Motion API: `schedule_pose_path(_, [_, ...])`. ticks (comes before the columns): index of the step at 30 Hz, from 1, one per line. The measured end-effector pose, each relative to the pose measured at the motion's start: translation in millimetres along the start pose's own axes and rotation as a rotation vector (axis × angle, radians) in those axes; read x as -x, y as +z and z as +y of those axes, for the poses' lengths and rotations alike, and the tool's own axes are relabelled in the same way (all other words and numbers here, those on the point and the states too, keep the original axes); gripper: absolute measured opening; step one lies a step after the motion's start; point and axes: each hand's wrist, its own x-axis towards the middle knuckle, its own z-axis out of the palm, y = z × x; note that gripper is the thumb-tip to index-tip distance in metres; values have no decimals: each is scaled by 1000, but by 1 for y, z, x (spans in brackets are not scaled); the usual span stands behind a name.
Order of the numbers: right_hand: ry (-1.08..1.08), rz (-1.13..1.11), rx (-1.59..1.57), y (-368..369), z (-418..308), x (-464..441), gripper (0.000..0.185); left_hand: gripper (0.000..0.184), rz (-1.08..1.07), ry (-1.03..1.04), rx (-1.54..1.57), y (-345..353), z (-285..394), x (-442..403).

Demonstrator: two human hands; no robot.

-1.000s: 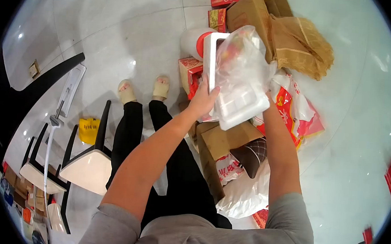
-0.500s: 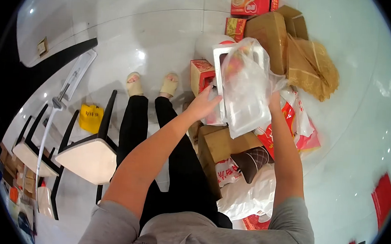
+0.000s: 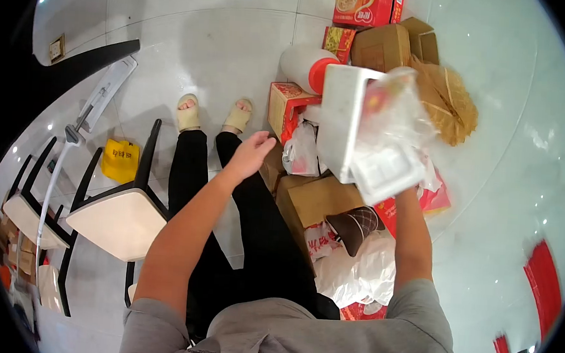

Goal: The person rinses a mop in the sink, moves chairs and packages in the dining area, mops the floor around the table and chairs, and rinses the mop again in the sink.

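A white foam box (image 3: 339,125), tilted on its side, is held up over the pile on the floor. Clear plastic film (image 3: 396,112) lies across its opening, blurred by motion, and a white tray-like lid (image 3: 388,173) hangs at its lower right. My right forearm (image 3: 413,239) reaches up behind the lid; the fingers are hidden there, and the box is supported from that side. My left hand (image 3: 255,154) is apart from the box, above my knee, holding nothing, its fingers loosely spread. A clear bag (image 3: 301,150) lies between that hand and the box.
Around the box are an open cardboard carton (image 3: 326,202), a brown checked pouch (image 3: 355,229), a white plastic bag (image 3: 361,272), a red-lidded white container (image 3: 299,67) and a golden cloth bag (image 3: 452,99). Chairs (image 3: 121,225) and a yellow bag (image 3: 120,160) are on the left.
My left hand has let go of the box and moved left. The box has turned to show its side, and the film and lid have swung right.
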Motion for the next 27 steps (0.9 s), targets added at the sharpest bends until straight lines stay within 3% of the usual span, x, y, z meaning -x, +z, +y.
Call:
schedule_pose_path(1, [33,39,-51,-16,-5,13,50,57,3,-84,-24,-5,10,7])
schedule_pose_path(6, [225,253,-275,-74,3,121,49,53,65,-44,-106,7,-17,-3])
schedule_pose_path(8, [300,318,-356,-76,17,158,48,50,-90,-167,-71,35,3,9])
schedule_pose_path(11, [417,390,-496,-56,44,202,47,50,-298,-207,117,80,16,21])
schedule_pose_path(13, [500,420,-603,-34,61,230,47,53,-341,-354,326,99,28,27])
schedule_pose_path(16, [619,452,-793,19,84,256,46,55,-429,-412,469,112,13,21])
schedule_pose_path(18, [685,457,-943,67,97,257,46,63,-142,-182,-112,124,30,26])
schedule_pose_path(23, [751,510,-1317,160,113,235,45,62,-206,-155,-661,134,25,-45])
schedule_pose_path(24, [742,529,-1394,175,117,220,45,61,-245,-92,-829,141,19,-68])
schedule_pose_path(26, [686,569,-1550,198,127,179,44,53,-247,360,-840,155,6,-107])
schedule_pose_path(27, [652,583,-1612,204,134,160,44,53,-258,351,-852,157,8,-123])
